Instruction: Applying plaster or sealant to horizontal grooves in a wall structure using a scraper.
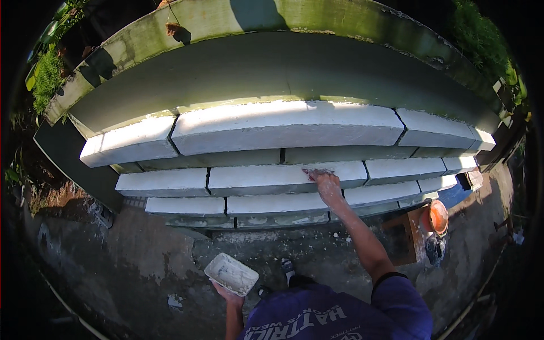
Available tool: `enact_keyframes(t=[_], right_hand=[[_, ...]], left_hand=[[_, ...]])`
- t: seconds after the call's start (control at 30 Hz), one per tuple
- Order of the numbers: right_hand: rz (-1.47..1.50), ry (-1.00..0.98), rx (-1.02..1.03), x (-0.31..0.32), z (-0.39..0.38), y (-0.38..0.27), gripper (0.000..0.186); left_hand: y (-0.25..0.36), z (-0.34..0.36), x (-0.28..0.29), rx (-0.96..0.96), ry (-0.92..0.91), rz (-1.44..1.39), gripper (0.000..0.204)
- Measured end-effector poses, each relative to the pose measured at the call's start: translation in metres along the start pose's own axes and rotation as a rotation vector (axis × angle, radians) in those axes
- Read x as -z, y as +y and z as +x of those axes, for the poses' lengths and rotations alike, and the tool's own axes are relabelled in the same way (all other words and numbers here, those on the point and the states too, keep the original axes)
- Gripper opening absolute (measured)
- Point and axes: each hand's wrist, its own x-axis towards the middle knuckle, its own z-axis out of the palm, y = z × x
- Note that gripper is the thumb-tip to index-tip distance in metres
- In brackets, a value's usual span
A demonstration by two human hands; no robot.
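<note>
**Listener:** What is the right hand working with?

**Describer:** A small reddish piece (pixel 310 174), smeared with white and too small to identify. It is on the top of the middle white ledge (pixel 255 176), right of that ledge's centre. The right hand (pixel 327 182) has its fingers bunched together, clamped on the piece, with the arm stretched forward.

**Listener:** And the left hand?

**Describer:** The left hand (pixel 229 293) supports a shallow rectangular tray (pixel 240 267) at its near side, low and well apart from the ledges. Whitish residue coats the inside. The fingers are mostly hidden by the tray, so I cannot tell how they are set.

**Listener:** What surrounds these?

**Describer:** The upper white ledge (pixel 289 122) lies beyond the middle one, and the lower white ledge (pixel 275 204) lies nearer the person. Dark gaps split all three into sections. Farther back runs a green-stained wall top (pixel 215 28), partly sunlit.

**Listener:** And at the edges?

**Describer:** On the right, an orange bucket (pixel 437 217) stands beside a brown board (pixel 398 242). Leafy plants (pixel 50 79) show at the upper left, and stained concrete (pixel 141 272) spreads below.
</note>
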Motion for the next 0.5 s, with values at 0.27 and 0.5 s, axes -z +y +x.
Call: enact_keyframes(t=[0.27,0.5], right_hand=[[-0.007,-0.146,0.154,0.032,-0.013,-0.016,0.049],[-0.105,0.033,0.019,0.010,-0.028,0.040,0.041]], left_hand=[[0.006,0.007,-0.011,-0.100,-0.008,0.054,0.080],[0.007,0.008,-0.019,-0.094,0.017,0.069,0.077]])
